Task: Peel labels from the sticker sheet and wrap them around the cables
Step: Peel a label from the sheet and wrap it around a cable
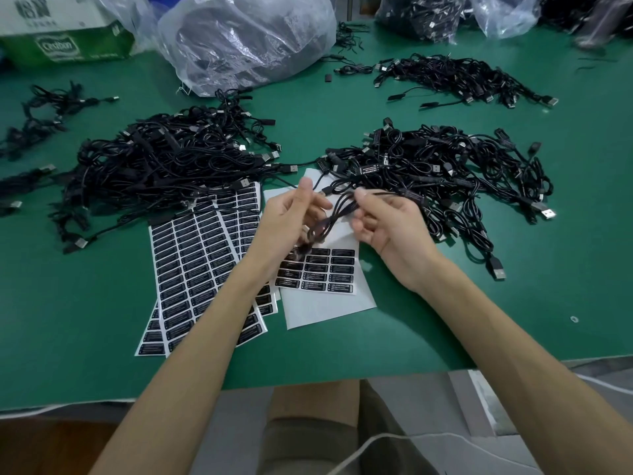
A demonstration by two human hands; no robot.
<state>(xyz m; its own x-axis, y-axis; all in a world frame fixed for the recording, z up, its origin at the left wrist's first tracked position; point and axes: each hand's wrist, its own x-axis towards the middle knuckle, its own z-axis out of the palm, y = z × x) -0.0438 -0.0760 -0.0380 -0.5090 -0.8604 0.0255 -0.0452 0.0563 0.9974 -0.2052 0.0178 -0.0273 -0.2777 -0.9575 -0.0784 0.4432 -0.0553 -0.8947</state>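
My left hand (291,221) and my right hand (390,224) both grip one looped black USB cable (334,214), held above a mostly peeled sticker sheet (322,303). That sheet keeps a few rows of black labels (329,269) near its middle. Full sheets of black labels (195,262) lie fanned out to the left, partly under my left forearm. A large heap of black cables (164,162) lies at the left, another heap (445,173) at the right, touching the far side of my right hand.
The green table (479,320) also carries a third cable pile (455,77) at the back right, a clear plastic bag (246,39) of dark goods at the back, and a green and white carton (65,36) at the back left. The table's near edge runs just above my knees.
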